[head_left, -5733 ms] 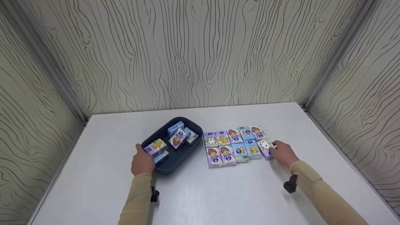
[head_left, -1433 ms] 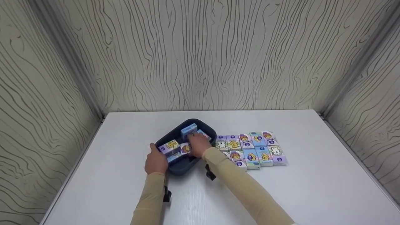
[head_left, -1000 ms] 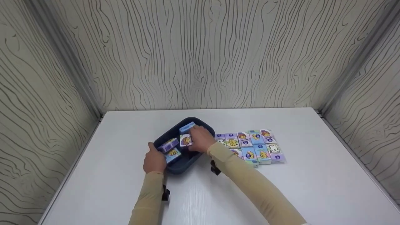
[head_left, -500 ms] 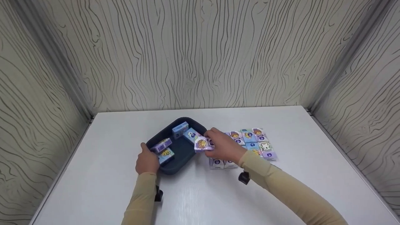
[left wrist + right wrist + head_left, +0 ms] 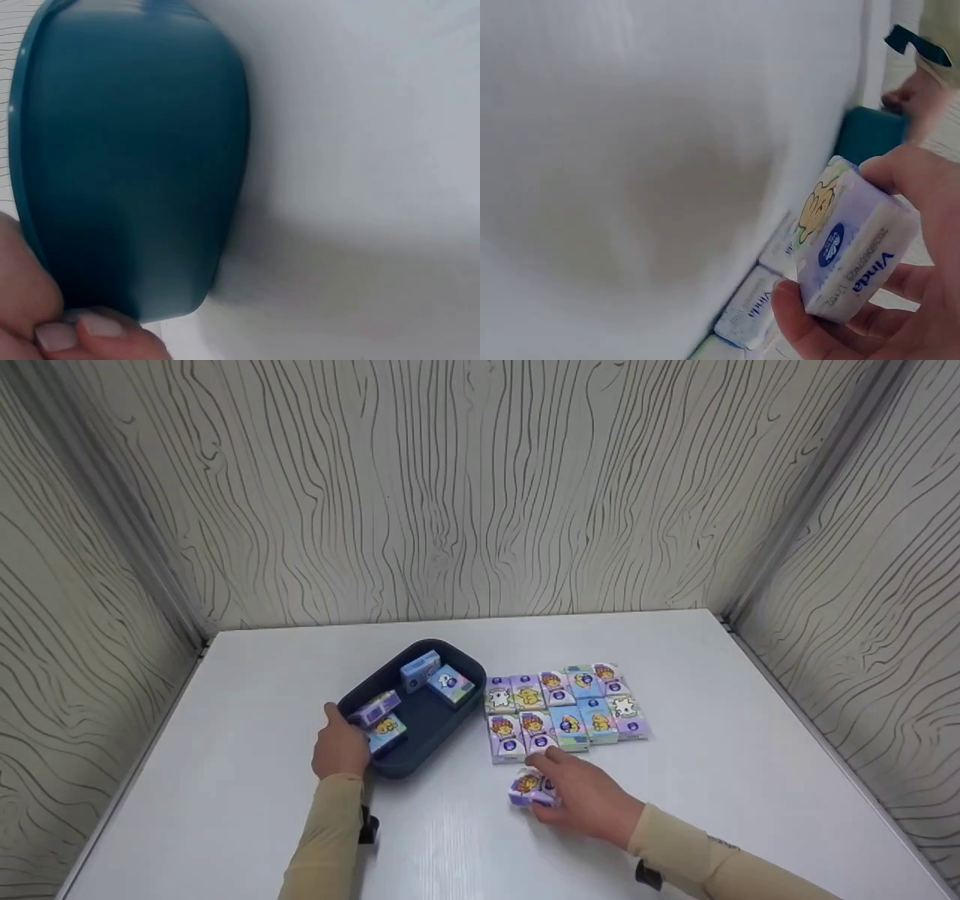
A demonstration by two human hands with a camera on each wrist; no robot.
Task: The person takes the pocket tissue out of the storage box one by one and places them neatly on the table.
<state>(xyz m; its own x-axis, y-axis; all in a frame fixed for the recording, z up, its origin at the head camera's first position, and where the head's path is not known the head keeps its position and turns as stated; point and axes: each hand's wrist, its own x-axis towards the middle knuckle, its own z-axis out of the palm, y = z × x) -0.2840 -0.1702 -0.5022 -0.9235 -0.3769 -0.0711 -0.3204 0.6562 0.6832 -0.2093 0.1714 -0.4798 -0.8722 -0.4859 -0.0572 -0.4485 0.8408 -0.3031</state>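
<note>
Right hand (image 5: pixel 585 799) gripping tissue pack (image 5: pixel 531 790), left hand (image 5: pixel 341 746) — tray (image 5: pixel 420 754)

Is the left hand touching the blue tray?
Touching. The left wrist view shows the fingertips pressed against the blue tray at its rim.

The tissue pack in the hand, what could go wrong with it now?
The right hand holds the tissue pack just in front of the tidy rows of packs; setting it down could nudge those rows crooked. It may also land askew. The left hand grips the tray's edge, so a pull might shift it.
</note>
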